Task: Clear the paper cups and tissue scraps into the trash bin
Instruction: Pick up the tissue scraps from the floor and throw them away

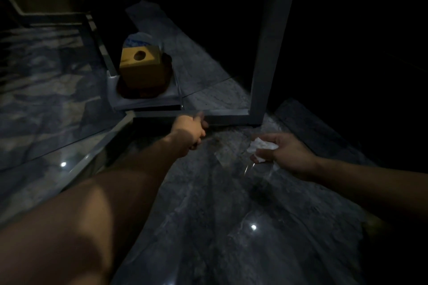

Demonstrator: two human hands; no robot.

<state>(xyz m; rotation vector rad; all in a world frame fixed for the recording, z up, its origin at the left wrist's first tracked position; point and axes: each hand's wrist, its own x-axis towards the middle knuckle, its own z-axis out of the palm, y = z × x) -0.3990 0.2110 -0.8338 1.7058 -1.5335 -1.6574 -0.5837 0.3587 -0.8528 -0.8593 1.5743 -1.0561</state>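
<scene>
The scene is very dark. My right hand [286,154] hovers low over the grey marble floor and holds a crumpled white tissue scrap [260,149] between thumb and fingers. My left hand [193,131] reaches forward to the bottom bar of a grey metal frame [228,116]; its fingers are curled at the bar's edge, and I cannot tell whether they hold anything. No paper cup and no trash bin shows in the head view.
A yellow box with a round hole [141,66] sits on a low shelf [148,100] behind the frame, a blue-and-white packet [136,40] behind it. A grey upright post [269,53] stands at right. A glossy marble table edge [69,146] runs along my left.
</scene>
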